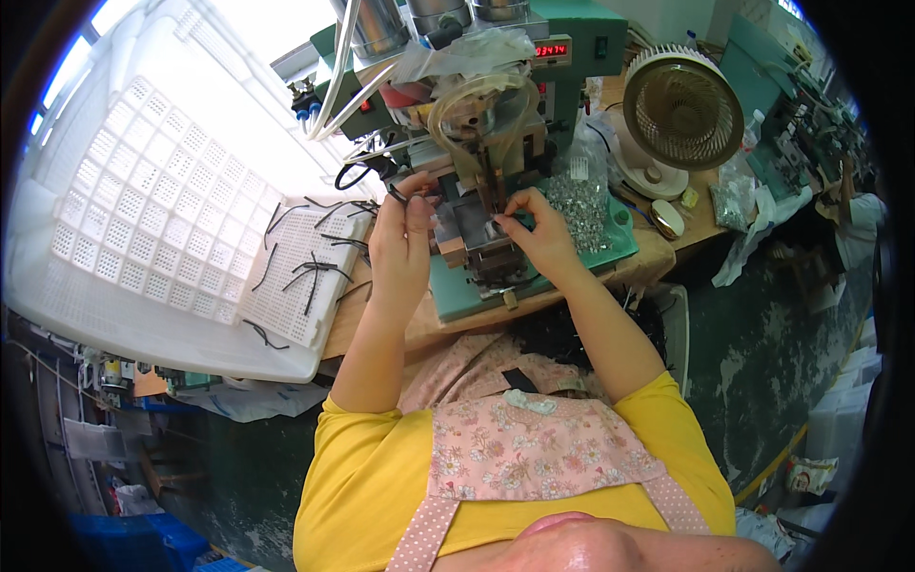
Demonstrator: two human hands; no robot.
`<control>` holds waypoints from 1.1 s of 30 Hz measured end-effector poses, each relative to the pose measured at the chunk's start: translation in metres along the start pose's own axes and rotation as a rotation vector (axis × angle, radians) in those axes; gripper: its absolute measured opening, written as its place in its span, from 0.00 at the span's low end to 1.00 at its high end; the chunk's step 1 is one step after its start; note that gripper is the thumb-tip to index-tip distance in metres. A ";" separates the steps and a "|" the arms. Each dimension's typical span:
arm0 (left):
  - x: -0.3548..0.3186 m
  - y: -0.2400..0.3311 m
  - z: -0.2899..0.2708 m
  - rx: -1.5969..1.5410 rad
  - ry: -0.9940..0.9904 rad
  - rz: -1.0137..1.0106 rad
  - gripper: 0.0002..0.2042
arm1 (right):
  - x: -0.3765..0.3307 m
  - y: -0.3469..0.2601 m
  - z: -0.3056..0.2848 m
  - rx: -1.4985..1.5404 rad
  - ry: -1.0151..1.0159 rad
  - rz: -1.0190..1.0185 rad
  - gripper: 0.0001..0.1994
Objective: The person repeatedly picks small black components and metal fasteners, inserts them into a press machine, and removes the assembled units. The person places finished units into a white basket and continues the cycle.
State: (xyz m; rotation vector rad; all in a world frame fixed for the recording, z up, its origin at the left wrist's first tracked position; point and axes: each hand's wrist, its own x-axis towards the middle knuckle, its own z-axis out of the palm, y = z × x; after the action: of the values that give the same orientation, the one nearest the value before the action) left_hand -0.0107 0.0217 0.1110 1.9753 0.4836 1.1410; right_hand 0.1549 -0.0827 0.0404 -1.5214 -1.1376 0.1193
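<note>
My left hand point(404, 229) is raised at the left side of a green press machine point(591, 48), its fingers curled around a short black cord point(397, 194). On the other side, my right hand point(538, 231) has thumb and forefinger pinched together at the metal work block point(464, 221), just under the machine's upright tool point(490, 181). Whatever lies between those right fingertips is too small to make out. Several black cords point(313, 272) like the one in my left hand lie scattered in a white perforated tray point(295, 238) to my left.
A clear bag of small metal pieces point(578, 212) sits on the machine's green base point(615, 250), right of my right hand. Beyond it stands a fan point(684, 110). White hoses point(348, 86) hang at the machine's left. A large white crate point(143, 210) leans left of the wooden table point(701, 210).
</note>
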 end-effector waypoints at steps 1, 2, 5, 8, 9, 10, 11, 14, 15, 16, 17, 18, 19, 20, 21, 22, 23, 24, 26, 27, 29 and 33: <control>0.000 -0.001 0.000 -0.013 -0.001 0.017 0.14 | 0.000 -0.002 -0.001 0.037 -0.002 0.057 0.10; 0.000 -0.001 0.001 -0.027 0.000 0.033 0.14 | 0.001 -0.003 -0.001 0.073 0.001 0.087 0.10; -0.010 -0.001 0.008 -0.327 -0.082 -0.122 0.15 | -0.001 -0.006 0.000 0.039 0.037 0.071 0.10; -0.029 0.000 0.029 -0.863 -0.371 -0.539 0.13 | -0.002 -0.005 -0.002 -0.138 0.083 -0.062 0.10; -0.036 0.000 0.037 -1.041 -0.476 -0.737 0.12 | -0.002 -0.003 -0.005 -0.207 0.107 -0.139 0.10; -0.035 -0.002 0.044 -1.128 -0.543 -0.936 0.12 | -0.002 -0.001 -0.009 -0.199 0.125 -0.118 0.10; -0.033 -0.005 0.053 -1.166 -0.517 -1.024 0.11 | -0.003 0.003 -0.015 -0.192 0.154 -0.116 0.10; -0.034 -0.011 0.068 -1.151 -0.443 -1.050 0.11 | -0.006 0.016 -0.038 -0.110 0.316 -0.081 0.09; -0.034 -0.012 0.069 -1.120 -0.427 -1.036 0.11 | -0.007 0.020 -0.048 -0.042 0.387 -0.089 0.08; -0.034 -0.013 0.069 -1.122 -0.417 -1.030 0.11 | -0.007 0.026 -0.058 -0.024 0.447 -0.086 0.08; -0.036 -0.013 0.068 -1.121 -0.414 -1.041 0.11 | -0.008 0.030 -0.068 -0.015 0.506 -0.091 0.07; -0.037 -0.012 0.067 -1.125 -0.401 -1.046 0.11 | -0.011 0.034 -0.076 0.014 0.545 -0.093 0.07; -0.039 -0.010 0.066 -1.118 -0.431 -1.047 0.12 | -0.013 0.038 -0.083 0.043 0.584 -0.101 0.08; -0.043 -0.007 0.065 -1.116 -0.449 -1.042 0.12 | -0.015 0.042 -0.088 0.075 0.622 -0.110 0.08; -0.045 -0.005 0.065 -1.099 -0.462 -1.060 0.12 | -0.017 0.046 -0.091 0.083 0.631 -0.107 0.08; -0.046 -0.003 0.066 -1.104 -0.444 -1.023 0.13 | -0.021 0.051 -0.094 0.092 0.639 -0.100 0.08; -0.047 -0.002 0.066 -1.092 -0.425 -1.011 0.13 | -0.025 0.055 -0.096 0.100 0.651 -0.089 0.07; -0.047 -0.002 0.067 -1.106 -0.415 -0.970 0.13 | -0.027 0.060 -0.097 0.078 0.632 -0.075 0.07; -0.045 -0.003 0.067 -1.082 -0.426 -0.984 0.13 | -0.028 0.073 -0.100 0.030 0.593 -0.057 0.07; -0.044 -0.004 0.067 -1.085 -0.435 -0.973 0.14 | -0.026 0.079 -0.102 -0.093 0.496 0.005 0.08; -0.041 -0.007 0.066 -1.118 -0.426 -0.996 0.14 | -0.027 0.090 -0.105 -0.335 0.299 0.128 0.08; -0.041 -0.009 0.067 -1.129 -0.417 -0.976 0.14 | -0.044 0.093 -0.109 -0.416 0.461 -0.168 0.08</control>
State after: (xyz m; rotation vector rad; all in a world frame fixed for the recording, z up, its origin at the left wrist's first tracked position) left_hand 0.0251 -0.0291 0.0622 0.7342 0.3628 0.2025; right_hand 0.2539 -0.1765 -0.0219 -1.6880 -0.9406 -0.5881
